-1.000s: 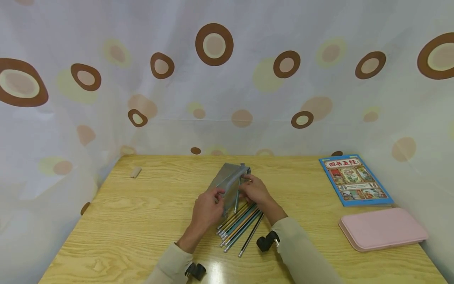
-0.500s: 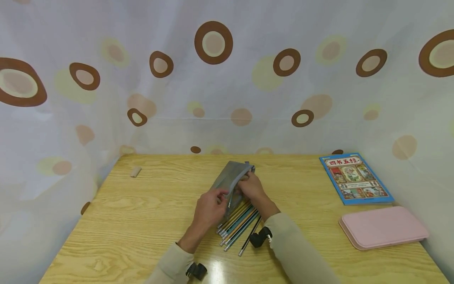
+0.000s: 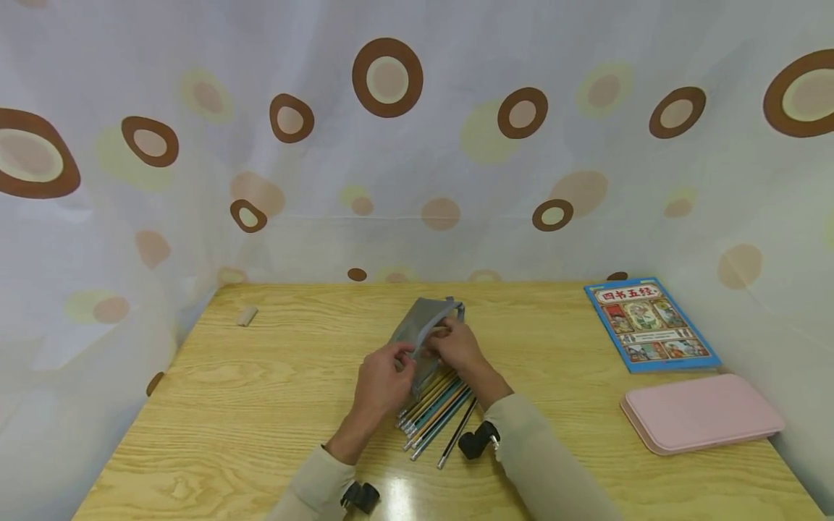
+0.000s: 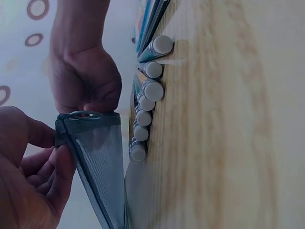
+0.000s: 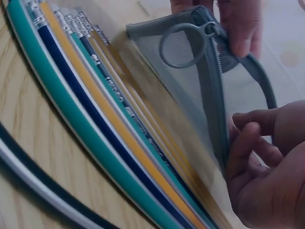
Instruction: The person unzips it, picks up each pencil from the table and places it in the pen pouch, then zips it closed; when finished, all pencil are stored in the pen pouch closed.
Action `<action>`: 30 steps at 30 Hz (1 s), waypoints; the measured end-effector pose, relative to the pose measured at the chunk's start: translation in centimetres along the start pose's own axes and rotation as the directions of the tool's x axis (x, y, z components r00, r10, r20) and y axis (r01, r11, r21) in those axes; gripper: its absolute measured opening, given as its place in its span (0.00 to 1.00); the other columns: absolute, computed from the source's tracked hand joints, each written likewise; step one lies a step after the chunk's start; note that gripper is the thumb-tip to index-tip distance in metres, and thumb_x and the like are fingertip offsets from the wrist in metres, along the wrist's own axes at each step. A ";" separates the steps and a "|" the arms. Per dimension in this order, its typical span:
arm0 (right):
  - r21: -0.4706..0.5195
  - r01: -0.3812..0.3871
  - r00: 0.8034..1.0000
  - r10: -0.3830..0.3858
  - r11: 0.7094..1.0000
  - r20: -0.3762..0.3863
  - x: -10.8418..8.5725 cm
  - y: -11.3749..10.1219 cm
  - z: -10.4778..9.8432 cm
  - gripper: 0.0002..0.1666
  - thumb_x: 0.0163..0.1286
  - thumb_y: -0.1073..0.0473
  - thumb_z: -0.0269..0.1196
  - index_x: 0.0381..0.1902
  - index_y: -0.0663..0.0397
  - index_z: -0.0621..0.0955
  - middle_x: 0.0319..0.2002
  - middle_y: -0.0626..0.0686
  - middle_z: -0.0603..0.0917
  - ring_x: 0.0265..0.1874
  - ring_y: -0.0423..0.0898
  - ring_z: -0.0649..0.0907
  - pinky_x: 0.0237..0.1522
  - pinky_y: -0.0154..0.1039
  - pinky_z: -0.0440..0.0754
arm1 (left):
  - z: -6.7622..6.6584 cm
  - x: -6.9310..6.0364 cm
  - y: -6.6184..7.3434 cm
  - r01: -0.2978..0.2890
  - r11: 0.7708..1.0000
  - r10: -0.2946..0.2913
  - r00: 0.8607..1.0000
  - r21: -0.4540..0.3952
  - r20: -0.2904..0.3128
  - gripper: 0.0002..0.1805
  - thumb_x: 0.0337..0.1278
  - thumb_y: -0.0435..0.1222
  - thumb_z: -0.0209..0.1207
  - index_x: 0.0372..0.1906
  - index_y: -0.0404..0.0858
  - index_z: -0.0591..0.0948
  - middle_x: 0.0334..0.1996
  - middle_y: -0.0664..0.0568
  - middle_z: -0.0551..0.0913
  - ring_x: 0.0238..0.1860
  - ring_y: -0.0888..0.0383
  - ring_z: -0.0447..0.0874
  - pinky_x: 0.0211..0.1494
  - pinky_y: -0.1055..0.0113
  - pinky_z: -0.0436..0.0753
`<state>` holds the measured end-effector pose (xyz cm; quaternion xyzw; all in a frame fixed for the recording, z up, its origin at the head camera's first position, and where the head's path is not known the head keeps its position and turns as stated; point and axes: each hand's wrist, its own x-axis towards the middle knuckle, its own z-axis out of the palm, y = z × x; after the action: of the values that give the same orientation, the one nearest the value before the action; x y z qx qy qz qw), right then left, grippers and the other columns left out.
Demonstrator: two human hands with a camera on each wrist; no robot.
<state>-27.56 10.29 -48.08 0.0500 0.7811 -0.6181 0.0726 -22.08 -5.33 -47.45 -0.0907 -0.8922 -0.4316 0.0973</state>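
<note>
Spotted pale sheeting (image 3: 313, 250) surrounds a wood-grain table (image 3: 280, 383); mid-table is a grey mesh pouch (image 3: 417, 322), its zip's near end pinched by the left hand (image 3: 383, 380), thumb against fingers; the right hand (image 3: 459, 349) bends its fingers at the open mouth, grip unclear; pencils (image 3: 435, 414) lie just beside

We saw a pale, ring-patterned backdrop (image 3: 469, 250) beyond the hands (image 3: 383, 378) (image 3: 458, 347) and a glossy, wood-grained table (image 3: 287, 405) beneath them.
</note>
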 end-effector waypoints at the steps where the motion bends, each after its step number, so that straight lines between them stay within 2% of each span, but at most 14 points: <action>1: -0.001 0.000 1.000 0.000 1.000 0.005 -0.1 -0.1 -0.1 0.21 0.66 0.64 0.59 0.57 0.58 0.77 0.43 0.61 0.87 0.29 0.46 0.88 0.22 0.33 0.76 | 0.0 0.0 -0.1 0.005 1.000 -0.005 1.000 -0.004 -0.001 0.12 0.54 0.35 0.59 0.44 0.41 0.85 0.25 0.55 0.83 0.12 0.69 0.67 0.14 0.73 0.66; 5: -0.043 0.029 1.000 -0.029 0.999 0.006 -0.5 -0.3 -0.7 0.18 0.66 0.63 0.57 0.54 0.58 0.79 0.41 0.60 0.85 0.31 0.46 0.86 0.32 0.40 0.82 | -0.1 0.1 -0.2 0.011 1.000 -0.011 1.000 -0.007 -0.015 0.12 0.54 0.34 0.59 0.44 0.41 0.84 0.27 0.55 0.83 0.15 0.69 0.72 0.16 0.73 0.70; 10: -0.116 0.025 0.999 -0.020 0.993 0.040 -1.6 -0.1 -2.1 0.19 0.68 0.58 0.58 0.56 0.53 0.79 0.43 0.56 0.83 0.38 0.50 0.84 0.43 0.45 0.82 | -0.3 0.1 -0.2 0.032 0.999 -0.032 0.999 -0.020 0.000 0.13 0.56 0.34 0.59 0.47 0.39 0.83 0.30 0.54 0.83 0.19 0.67 0.76 0.16 0.73 0.72; 14: -0.175 0.040 0.998 -0.030 0.984 0.062 -2.8 0.1 -3.3 0.21 0.69 0.55 0.57 0.58 0.50 0.77 0.44 0.55 0.82 0.40 0.51 0.83 0.42 0.45 0.82 | -0.4 0.1 -0.3 0.059 0.998 -0.059 0.998 -0.018 0.010 0.14 0.56 0.34 0.58 0.48 0.39 0.82 0.30 0.54 0.83 0.20 0.67 0.77 0.16 0.72 0.72; 19: -0.230 0.085 0.994 -0.068 0.970 0.080 -4.1 0.3 -4.6 0.19 0.69 0.56 0.58 0.57 0.52 0.78 0.42 0.54 0.82 0.39 0.50 0.82 0.39 0.42 0.80 | -0.4 0.3 -0.3 0.061 0.998 -0.061 0.998 -0.002 0.006 0.13 0.57 0.35 0.58 0.48 0.39 0.82 0.30 0.54 0.83 0.21 0.67 0.77 0.17 0.72 0.73; 24: -0.333 0.135 0.990 -0.113 0.933 0.083 -5.6 0.9 -5.5 0.17 0.69 0.57 0.58 0.54 0.51 0.79 0.42 0.52 0.81 0.37 0.45 0.80 0.34 0.38 0.77 | -0.5 0.4 -0.3 0.064 0.998 -0.064 0.998 0.000 0.003 0.13 0.57 0.35 0.58 0.47 0.39 0.82 0.30 0.54 0.83 0.21 0.67 0.77 0.17 0.71 0.73; 26: -0.371 0.142 0.990 -0.124 0.918 0.072 -6.2 1.2 -5.8 0.16 0.68 0.58 0.58 0.53 0.51 0.80 0.41 0.51 0.81 0.37 0.44 0.80 0.33 0.38 0.76 | -0.5 0.4 -0.3 0.067 0.998 -0.067 0.998 -0.001 0.010 0.13 0.57 0.35 0.58 0.48 0.40 0.82 0.30 0.54 0.83 0.20 0.67 0.76 0.17 0.72 0.72; 30: -0.413 0.109 0.994 -0.100 0.904 0.043 -7.2 1.8 -6.2 0.15 0.67 0.58 0.59 0.52 0.49 0.80 0.39 0.49 0.81 0.35 0.43 0.80 0.30 0.37 0.75 | -0.6 0.2 -0.3 0.075 0.997 -0.075 0.997 -0.002 0.015 0.14 0.57 0.35 0.57 0.48 0.40 0.82 0.30 0.55 0.83 0.17 0.67 0.74 0.15 0.71 0.70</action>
<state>-20.47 16.84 -47.15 -0.0149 0.8951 -0.4419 0.0567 -22.34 -5.98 -47.30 -0.0606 -0.8951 -0.4354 0.0743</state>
